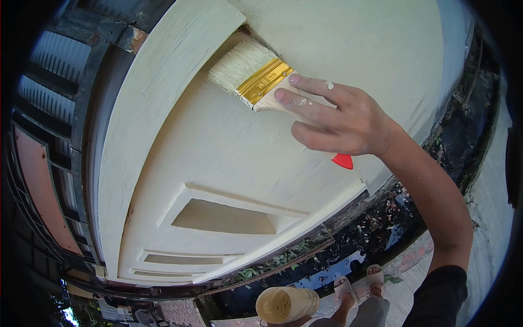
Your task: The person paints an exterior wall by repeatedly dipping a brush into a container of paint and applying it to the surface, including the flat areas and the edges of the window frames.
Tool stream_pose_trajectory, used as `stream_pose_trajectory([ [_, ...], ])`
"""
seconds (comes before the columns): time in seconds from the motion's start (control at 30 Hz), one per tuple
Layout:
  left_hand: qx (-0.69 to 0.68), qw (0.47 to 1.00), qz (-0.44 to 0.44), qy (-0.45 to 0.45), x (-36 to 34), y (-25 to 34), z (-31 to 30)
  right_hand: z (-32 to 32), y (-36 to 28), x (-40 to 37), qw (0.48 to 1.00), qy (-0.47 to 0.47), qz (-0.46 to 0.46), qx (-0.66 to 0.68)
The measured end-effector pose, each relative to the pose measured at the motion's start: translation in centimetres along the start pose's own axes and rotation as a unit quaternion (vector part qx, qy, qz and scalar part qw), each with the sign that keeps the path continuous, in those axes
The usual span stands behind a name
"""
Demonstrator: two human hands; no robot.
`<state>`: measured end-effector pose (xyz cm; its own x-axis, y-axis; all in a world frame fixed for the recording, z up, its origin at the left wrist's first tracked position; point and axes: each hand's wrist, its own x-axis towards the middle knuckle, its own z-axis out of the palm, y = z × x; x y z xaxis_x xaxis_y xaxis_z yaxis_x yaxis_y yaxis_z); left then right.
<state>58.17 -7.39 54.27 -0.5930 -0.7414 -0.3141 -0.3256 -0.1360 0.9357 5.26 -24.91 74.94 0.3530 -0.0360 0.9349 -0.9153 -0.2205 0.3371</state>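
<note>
My right hand (338, 117) is closed around the handle of a wide paintbrush (265, 82) with a gold metal band and a red handle end. The pale bristles touch or lie very near the cream wall (229, 147), by the edge of a raised curved border (147, 92). White paint spots mark my fingers. At the bottom, a container (286, 304) with cream-coloured contents is held up beside my legs. Part of a forearm shows under it, but the fingers of my left hand are hidden.
Recessed openings (223, 217) with raised frames line the lower wall. A dark channel (321, 278) with water, leaves and plants runs along its base. My sandalled feet (346, 289) stand on paving beyond it. Metal roofing and beams (60, 82) are at the left.
</note>
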Motion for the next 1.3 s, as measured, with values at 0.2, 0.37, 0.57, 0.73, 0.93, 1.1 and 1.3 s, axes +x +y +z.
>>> stream_pose_trajectory([
  [0.2, -0.045, 0.999, 0.01, 0.017, 1.0, 0.3, 1.3, 0.5, 0.7, 0.7, 1.0, 0.003, 0.007, -0.002],
  [0.37, 0.141, 0.984, 0.087, -0.061, 2.1, 4.4, 1.5, 0.4, -0.8, -0.1, 0.998, -0.033, 0.045, -0.005],
  [0.57, -0.031, 0.992, 0.099, -0.065, 3.5, 8.6, 3.3, 1.3, -2.3, 0.3, 0.994, 0.069, 0.079, 0.001],
  [0.73, 0.028, 0.995, 0.083, -0.04, 4.5, 10.5, 3.3, 1.1, -3.9, -0.8, 0.995, 0.035, 0.086, 0.047],
  [0.93, 0.074, 0.995, 0.065, -0.01, 4.7, 12.2, 3.5, -3.3, -7.6, -2.8, 0.967, -0.105, 0.185, 0.137],
  [1.1, 0.085, 0.994, 0.065, 0.008, 4.1, 15.1, 4.1, -11.2, -21.2, -12.9, 0.74, -0.015, 0.638, 0.214],
  [1.3, 0.024, 0.999, 0.032, -0.027, 2.5, 14.9, 3.6, -14.5, -25.8, -9.2, 0.524, 0.114, 0.807, 0.246],
])
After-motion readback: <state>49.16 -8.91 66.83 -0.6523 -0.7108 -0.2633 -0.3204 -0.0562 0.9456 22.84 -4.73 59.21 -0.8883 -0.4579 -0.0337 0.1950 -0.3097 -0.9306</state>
